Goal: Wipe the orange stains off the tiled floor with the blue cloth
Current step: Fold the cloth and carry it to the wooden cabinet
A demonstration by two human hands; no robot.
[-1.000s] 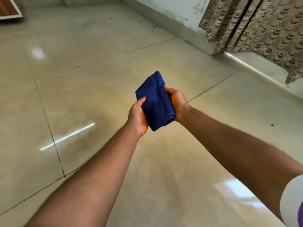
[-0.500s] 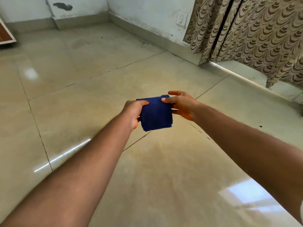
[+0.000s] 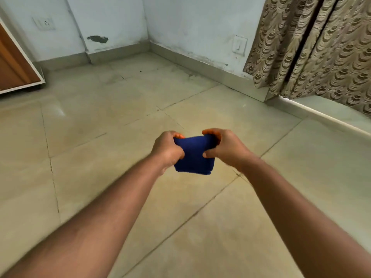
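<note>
Both hands, left hand [image 3: 167,150] and right hand [image 3: 224,147], grip the folded blue cloth [image 3: 193,157] in mid-air above the tiled floor [image 3: 100,157]; faint orange tinge below, wiping seemingly unstarted.

Blue cloth [image 3: 193,155] edges hidden under both hands' curled fingers

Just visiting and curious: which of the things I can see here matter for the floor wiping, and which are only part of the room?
For the job:
blue cloth, folded
left hand and right hand, both gripping it
tiled floor

Just there:
patterned curtain
wall switch
wooden furniture
</note>
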